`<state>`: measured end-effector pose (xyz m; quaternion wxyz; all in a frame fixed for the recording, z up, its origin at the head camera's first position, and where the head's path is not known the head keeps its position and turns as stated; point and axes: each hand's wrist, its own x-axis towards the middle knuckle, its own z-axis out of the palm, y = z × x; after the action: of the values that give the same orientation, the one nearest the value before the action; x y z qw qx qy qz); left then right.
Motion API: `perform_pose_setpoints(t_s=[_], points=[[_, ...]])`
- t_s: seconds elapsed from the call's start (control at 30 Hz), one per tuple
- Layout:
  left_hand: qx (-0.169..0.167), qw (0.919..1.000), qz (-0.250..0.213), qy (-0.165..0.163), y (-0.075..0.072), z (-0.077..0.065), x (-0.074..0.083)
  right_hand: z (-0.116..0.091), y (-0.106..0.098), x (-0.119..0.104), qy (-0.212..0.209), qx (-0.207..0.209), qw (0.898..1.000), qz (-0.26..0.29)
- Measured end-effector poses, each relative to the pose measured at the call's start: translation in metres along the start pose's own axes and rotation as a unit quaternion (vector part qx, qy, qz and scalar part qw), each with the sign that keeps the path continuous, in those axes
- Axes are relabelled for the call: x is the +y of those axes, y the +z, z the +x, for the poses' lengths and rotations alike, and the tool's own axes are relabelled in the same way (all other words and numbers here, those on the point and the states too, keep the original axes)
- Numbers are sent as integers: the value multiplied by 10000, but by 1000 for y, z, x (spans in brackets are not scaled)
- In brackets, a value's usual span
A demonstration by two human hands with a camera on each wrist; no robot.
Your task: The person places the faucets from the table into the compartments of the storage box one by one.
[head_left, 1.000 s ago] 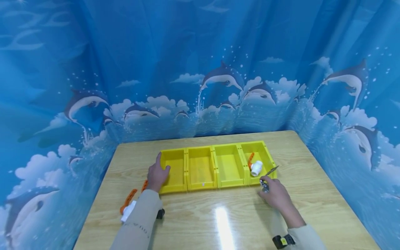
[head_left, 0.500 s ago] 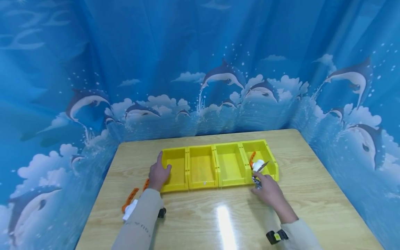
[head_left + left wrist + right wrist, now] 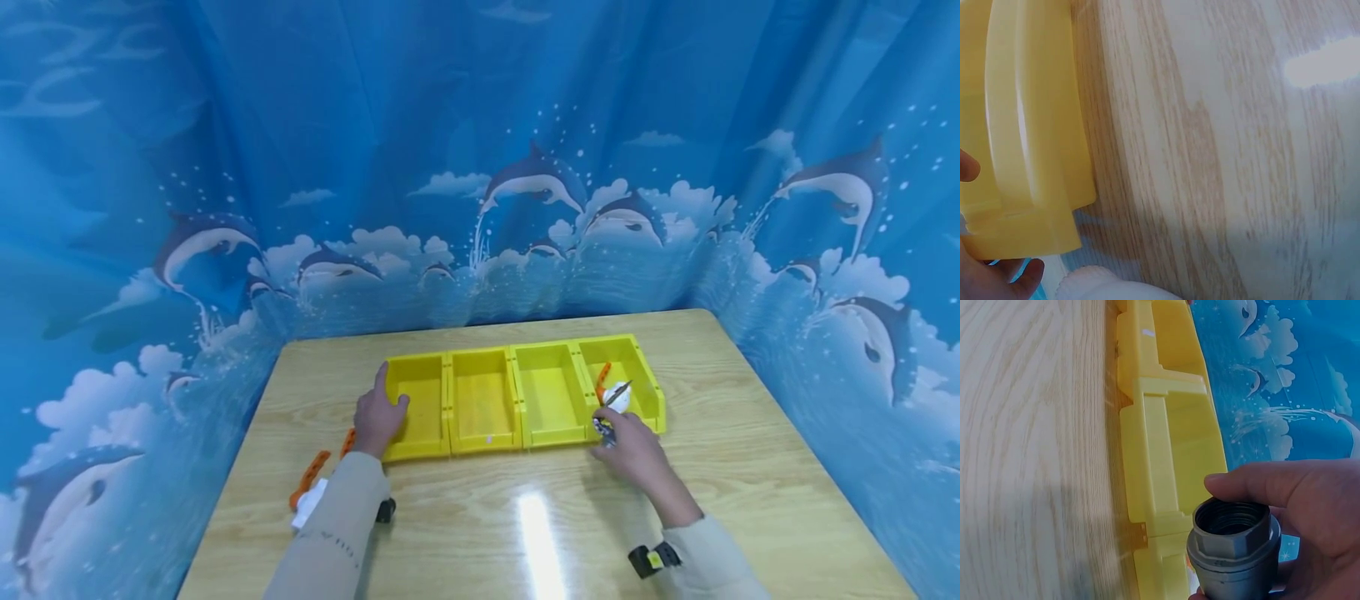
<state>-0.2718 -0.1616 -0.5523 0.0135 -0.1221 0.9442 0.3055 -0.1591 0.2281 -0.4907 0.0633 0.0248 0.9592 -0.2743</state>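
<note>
My right hand (image 3: 630, 446) grips a grey metal ball valve (image 3: 1235, 550) with a hexagonal threaded end; its thin lever slants up and to the right in the head view. The hand is over the front edge of the rightmost yellow bin (image 3: 647, 367). Inside that bin is a white plastic valve (image 3: 617, 397) with an orange handle, partly covered by the metal lever. At the other end of the row, my left hand (image 3: 377, 421) holds the side wall of the leftmost yellow bin (image 3: 1041, 125), thumb inside and fingers outside.
Two more yellow bins, a middle-left one (image 3: 483, 446) and a middle-right one (image 3: 557, 435), complete the row. Left of my left forearm lie white fittings (image 3: 307, 504) with orange handles (image 3: 310, 475), partly hidden by the sleeve. A dolphin-print curtain (image 3: 480, 167) surrounds the wooden table (image 3: 465, 533).
My right hand has moved left with the metal ball valve, from the right bin's front right corner to its front left part. The left hand stays on its bin.
</note>
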Motion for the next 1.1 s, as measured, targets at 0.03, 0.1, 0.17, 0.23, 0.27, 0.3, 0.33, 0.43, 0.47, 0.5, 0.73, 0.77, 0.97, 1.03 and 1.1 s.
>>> perform_pose_setpoints(t_s=[0.03, 0.1, 0.17, 0.23, 0.27, 0.3, 0.33, 0.43, 0.47, 0.5, 0.73, 0.77, 0.97, 1.03, 1.1], points=[[11, 10000, -6, -6, 0, 0, 0, 0, 0, -1, -9, -8, 10000, -4], [33, 10000, 27, 21, 0, 0, 0, 1, 0, -4, -7, -33, 10000, 9], [55, 9999, 87, 78, -1, 1, 0, 2, 0, -7, -5, -44, 10000, 25], [86, 9998, 140, 145, -1, 1, 0, 3, 0, -8, -45, -25, 10000, 27], [95, 9996, 185, 197, -2, 1, 0, 4, 0, -9, -74, -15, 10000, 18], [98, 9994, 222, 246, -3, 0, 0, 4, 1, -10, -105, 0, 9999, 0], [98, 9991, 272, 297, -4, 0, 0, 5, 1, -10, -134, 10, 9999, -21], [84, 9981, 462, 397, -6, -2, 0, 7, 2, -11, -230, 24, 9997, -56], [62, 9978, 512, 412, -6, -2, 0, 7, 2, -12, -242, 19, 9997, -57], [49, 9974, 580, 431, -7, -3, 0, 8, 2, -12, -256, 18, 9996, -63], [60, 9891, 1291, 708, -8, -2, 1, 10, -2, -20, -361, 23, 9992, -140], [36, 9878, 1373, 731, -9, -3, 1, 11, -2, -21, -369, 25, 9992, -117], [-127, 9867, 1407, 806, -18, -6, 4, 12, -4, -29, -463, -56, 9989, -53], [-131, 9865, 1408, 831, -21, -6, 8, 12, -5, -31, -427, -64, 9990, -79], [-97, 9861, 1438, 825, -22, -4, 12, 12, -6, -32, -400, -59, 9992, -77]])
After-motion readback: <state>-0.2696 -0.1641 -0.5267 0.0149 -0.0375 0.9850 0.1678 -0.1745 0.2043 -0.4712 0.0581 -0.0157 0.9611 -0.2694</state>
